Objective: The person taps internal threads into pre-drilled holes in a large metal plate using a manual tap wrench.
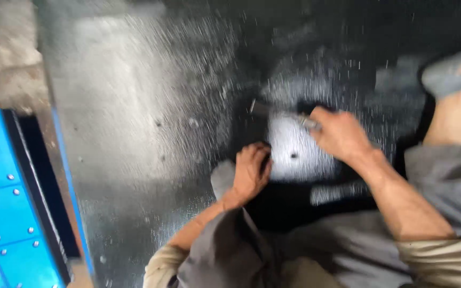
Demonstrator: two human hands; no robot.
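Person crouched over a shiny plate (300, 154) on a dark floor (134, 133), both hands on the job.

Frame blurred; details limited. Right hand (340, 133) is closed around a slim metal tool (286, 114), its dark head lying at the plate's far edge. Left hand (252, 170) presses fingers-down on the plate's near-left edge, holding nothing that I can make out. Hands apart, plate between them. Plate lies flat, just in front of the knees; one small dark hole (294, 156) shows near its middle. Judgement: work is under way, since the plate already carries the hole and the floor is scattered with bright flecks; how much is left cannot be told. A foot in a grey sandal (452, 72) rests at far right. Blue riveted panel (6, 202) at left, well apart.
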